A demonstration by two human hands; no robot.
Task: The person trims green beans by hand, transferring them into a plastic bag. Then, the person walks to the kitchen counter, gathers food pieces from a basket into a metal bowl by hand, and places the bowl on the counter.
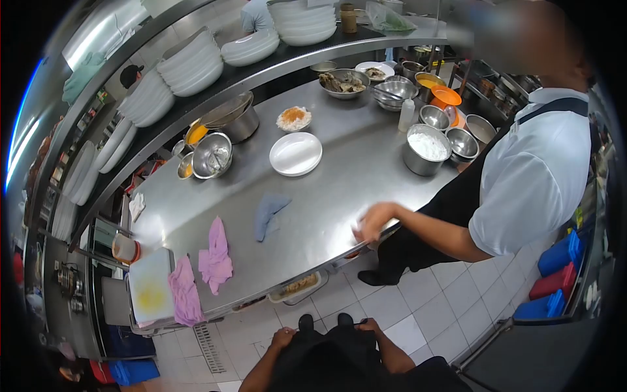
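Observation:
At the bottom of the view, my left hand (284, 337) is closed at the left edge of the dark apron (326, 356) I wear, seemingly gripping its cloth. My right hand (369, 325) pinches the other edge of that apron. Both hands are low, in front of my body and apart from the steel table (326, 202). On that table, across from me, lie a blue cloth (270, 214), a pink cloth (216, 256) and a white plate (296, 154). Behind the plate sits a bowl of rice (294, 118) with an orange topping.
A co-worker (535, 176) in a dark apron stands on the right, one hand (375, 221) over the table edge. A pot of white powder (426, 150) and metal bowls stand nearby. At left are a cutting board (151, 285) and another pink cloth (186, 291). Stacked dishes (189, 62) fill the shelf.

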